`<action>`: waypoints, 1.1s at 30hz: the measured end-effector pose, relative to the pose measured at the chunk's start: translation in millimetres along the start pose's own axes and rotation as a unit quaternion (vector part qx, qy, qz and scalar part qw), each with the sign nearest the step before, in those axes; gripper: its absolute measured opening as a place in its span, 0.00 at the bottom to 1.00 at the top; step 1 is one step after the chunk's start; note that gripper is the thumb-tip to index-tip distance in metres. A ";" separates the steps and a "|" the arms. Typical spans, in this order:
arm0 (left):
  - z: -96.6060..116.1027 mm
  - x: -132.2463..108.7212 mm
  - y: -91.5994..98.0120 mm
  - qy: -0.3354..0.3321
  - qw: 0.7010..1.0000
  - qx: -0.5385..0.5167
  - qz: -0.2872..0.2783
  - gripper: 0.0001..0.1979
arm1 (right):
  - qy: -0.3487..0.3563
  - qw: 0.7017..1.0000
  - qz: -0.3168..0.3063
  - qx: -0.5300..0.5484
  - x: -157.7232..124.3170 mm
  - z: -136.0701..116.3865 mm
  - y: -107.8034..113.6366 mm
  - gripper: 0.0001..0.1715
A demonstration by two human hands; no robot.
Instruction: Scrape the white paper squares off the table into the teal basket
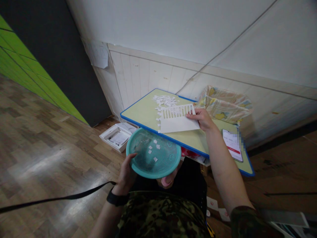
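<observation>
My left hand (127,171) is closed on the left rim of a round teal plastic basket (142,165), which sits over my lap just below the table edge. Several small white paper squares (155,159) lie inside it. In my right hand (204,119) is a flat white piece with a row of slots (177,124), gripped at its right end. It is held over the table, near or touching the top; which of the two I cannot tell. Behind it, a heap of small white paper pieces (163,100) is spread on the tabletop, partly covered by the slotted piece.
The pale yellow table (138,107) has a blue edge and stands against the wall. On it are a fabric-lined basket (223,102) and a phone (232,144). A white box (116,137) sits on the floor at left. A cable runs down the wall.
</observation>
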State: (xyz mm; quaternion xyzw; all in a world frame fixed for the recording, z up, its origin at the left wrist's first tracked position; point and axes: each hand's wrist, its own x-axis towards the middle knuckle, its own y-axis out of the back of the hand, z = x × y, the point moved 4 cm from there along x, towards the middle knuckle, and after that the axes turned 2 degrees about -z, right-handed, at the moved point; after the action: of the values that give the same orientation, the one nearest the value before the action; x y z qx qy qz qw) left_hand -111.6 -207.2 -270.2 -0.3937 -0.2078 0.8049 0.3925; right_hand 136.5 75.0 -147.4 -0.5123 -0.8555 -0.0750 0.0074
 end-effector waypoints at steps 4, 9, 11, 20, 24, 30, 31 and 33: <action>0.6 1.3 0.5 0.006 1.000 -0.003 0.001 0.12 | 0.021 0.999 0.034 0.021 1.7 0.7 2.5 0.25; 0.4 3.3 2.6 0.003 1.000 -0.014 0.005 0.11 | 0.021 1.000 0.005 -0.019 2.8 3.6 -3.0 0.24; -0.2 4.1 3.8 0.001 1.000 -0.018 0.005 0.11 | 0.016 1.000 -0.003 -0.008 3.0 4.8 -4.4 0.23; 1.3 2.9 2.9 -0.015 0.999 -0.020 -0.021 0.11 | 0.079 0.995 0.038 -0.050 9.3 5.9 0.6 0.24; 0.5 4.2 4.4 -0.008 1.000 -0.018 -0.009 0.09 | 0.057 0.998 0.020 -0.035 5.9 5.2 -1.8 0.23; -0.1 4.2 4.3 0.002 1.000 -0.016 0.002 0.10 | 0.012 1.000 -0.011 -0.012 2.2 5.2 -7.9 0.25; 0.0 4.0 4.0 0.001 1.000 -0.016 0.003 0.10 | 0.013 1.000 -0.010 -0.009 2.5 5.0 -7.8 0.25; 0.2 3.8 3.2 0.001 1.000 -0.016 0.002 0.10 | 0.026 1.000 0.001 -0.002 3.5 3.7 -6.4 0.25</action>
State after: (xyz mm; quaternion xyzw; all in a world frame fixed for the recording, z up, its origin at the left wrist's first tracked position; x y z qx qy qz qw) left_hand -114.7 -206.1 -273.9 -0.4014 -0.2195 0.8019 0.3844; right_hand 129.5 75.7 -151.5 -0.5111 -0.8543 -0.0900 0.0289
